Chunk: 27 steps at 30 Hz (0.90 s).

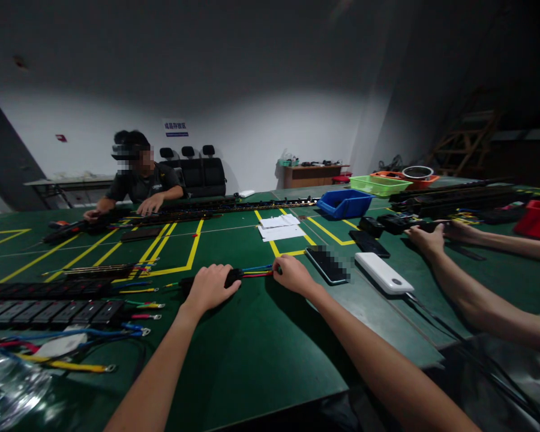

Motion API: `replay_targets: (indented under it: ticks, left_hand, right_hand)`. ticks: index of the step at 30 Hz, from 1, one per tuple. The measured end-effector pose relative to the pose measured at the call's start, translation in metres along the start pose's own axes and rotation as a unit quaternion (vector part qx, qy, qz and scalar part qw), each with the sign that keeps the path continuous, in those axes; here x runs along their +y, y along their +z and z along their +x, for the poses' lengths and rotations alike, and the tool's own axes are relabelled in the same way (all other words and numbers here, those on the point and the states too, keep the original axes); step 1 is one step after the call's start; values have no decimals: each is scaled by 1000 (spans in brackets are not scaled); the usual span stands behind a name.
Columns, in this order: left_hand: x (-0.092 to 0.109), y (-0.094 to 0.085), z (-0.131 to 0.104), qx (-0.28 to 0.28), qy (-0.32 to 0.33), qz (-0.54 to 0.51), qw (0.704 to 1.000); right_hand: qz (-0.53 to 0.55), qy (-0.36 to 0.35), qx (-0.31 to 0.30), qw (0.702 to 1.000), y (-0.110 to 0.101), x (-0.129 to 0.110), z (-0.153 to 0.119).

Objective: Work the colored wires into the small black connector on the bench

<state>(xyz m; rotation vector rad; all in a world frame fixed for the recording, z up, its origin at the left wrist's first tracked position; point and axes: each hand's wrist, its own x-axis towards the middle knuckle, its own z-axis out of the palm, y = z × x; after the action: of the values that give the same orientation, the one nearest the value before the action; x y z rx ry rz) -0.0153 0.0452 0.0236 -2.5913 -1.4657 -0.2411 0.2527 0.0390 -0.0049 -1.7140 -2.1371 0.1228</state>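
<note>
My left hand [210,288] is closed over a black elongated part [234,276] low above or on the green table; the palm hides most of it. Blue, yellow and red wires [257,273] run out of its right end. At their far end my right hand [292,273] pinches the wires, its fingertips hiding their tips. Left of my left hand lie rows of black socket strips [54,313] with coloured wires ending in ring terminals [148,331].
A phone [327,265] and a white power bank [382,273] with a cable lie right of my right hand. Paper sheets [279,228] and a blue bin [344,204] are farther back. A co-worker's hands [427,237] work at the right; another person [139,180] sits across the table.
</note>
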Motion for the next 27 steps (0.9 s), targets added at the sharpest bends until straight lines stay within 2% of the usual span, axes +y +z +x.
replay_targets:
  ticks: [3,9,16,27]
  left_hand:
    - [-1,1,0,2,2,-4,1000]
    - [-1,2,0,8,4,-5,1000]
    - [0,0,-1,-2,3,-13,1000]
    - [-1,2,-1,5,2,-2,1000]
  right_hand:
    - [-10,0,4,1000,-1,-2,-1]
    - [1,0,-32,999,-2,-4,-2]
    - [8,-33,-60,998,-5,3,-2]
    - [11,-22,-95,995,-5,3,-1]
